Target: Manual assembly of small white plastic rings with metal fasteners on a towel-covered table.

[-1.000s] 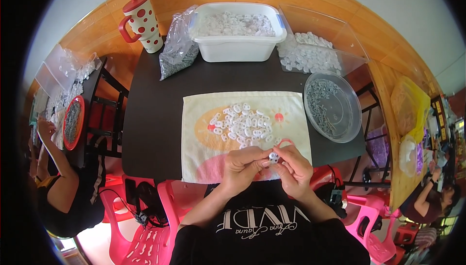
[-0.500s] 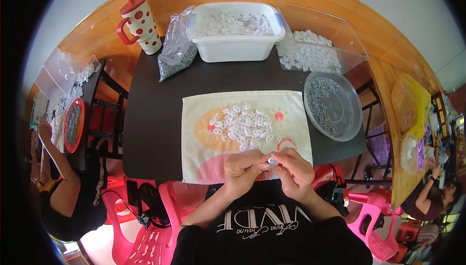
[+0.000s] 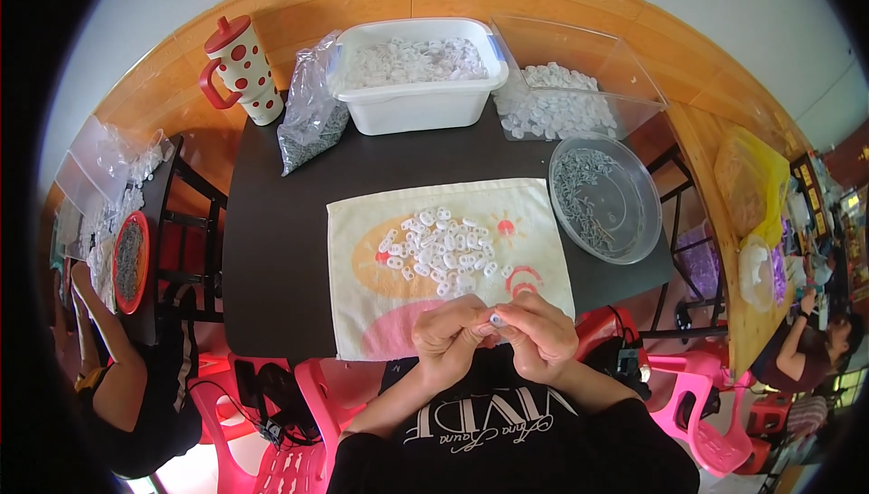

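Observation:
Over the near edge of a printed towel (image 3: 348,223), my left hand (image 3: 448,336) and my right hand (image 3: 541,336) meet fingertip to fingertip. Between them they pinch a small white plastic piece (image 3: 496,320), mostly covered by the fingers. Just beyond the hands, a loose pile of small white oval plastic pieces (image 3: 439,245) with holes lies on the towel. Right of the towel stands a clear round tub (image 3: 634,213) holding many small grey metal pieces that look like screws.
Along the dark table's (image 3: 281,250) back edge stand a spotted tumbler (image 3: 249,69), a clear bag (image 3: 308,105) of grey pieces, a white bin (image 3: 416,112) and a clear box (image 3: 625,87), the last two holding white pieces. Other people sit at left and right. Pink chairs (image 3: 715,440) flank me.
The whole view has shifted a little, with the table things now lower and further left. Both hands keep their pinch on the small piece, fingers slightly moved.

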{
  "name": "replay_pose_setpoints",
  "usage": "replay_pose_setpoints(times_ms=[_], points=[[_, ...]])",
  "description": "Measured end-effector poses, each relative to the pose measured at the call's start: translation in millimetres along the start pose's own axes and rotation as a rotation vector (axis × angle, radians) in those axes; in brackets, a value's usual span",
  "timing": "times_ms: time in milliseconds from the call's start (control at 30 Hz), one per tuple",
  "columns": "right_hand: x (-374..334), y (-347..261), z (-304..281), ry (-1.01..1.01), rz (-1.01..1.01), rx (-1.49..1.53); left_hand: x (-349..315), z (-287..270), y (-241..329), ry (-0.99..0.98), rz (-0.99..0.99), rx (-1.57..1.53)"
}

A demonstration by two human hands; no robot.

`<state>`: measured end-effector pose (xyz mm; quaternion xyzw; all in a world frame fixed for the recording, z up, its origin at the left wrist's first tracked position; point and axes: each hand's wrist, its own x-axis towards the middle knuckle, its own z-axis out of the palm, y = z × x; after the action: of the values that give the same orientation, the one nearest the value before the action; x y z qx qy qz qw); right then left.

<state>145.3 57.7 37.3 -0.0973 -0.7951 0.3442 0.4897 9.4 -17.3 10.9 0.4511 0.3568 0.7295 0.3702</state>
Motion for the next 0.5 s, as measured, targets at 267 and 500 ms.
replay_pose_setpoints(times_ms=[267,500], points=[[55,15,-47,-0.06,0.128,-0.214,-1,-12,-1,0.092,-0.149,0.027],[174,87,-128,0.187,0.111,-0.56,-5,-21,1,-0.022,-0.144,0.288]])
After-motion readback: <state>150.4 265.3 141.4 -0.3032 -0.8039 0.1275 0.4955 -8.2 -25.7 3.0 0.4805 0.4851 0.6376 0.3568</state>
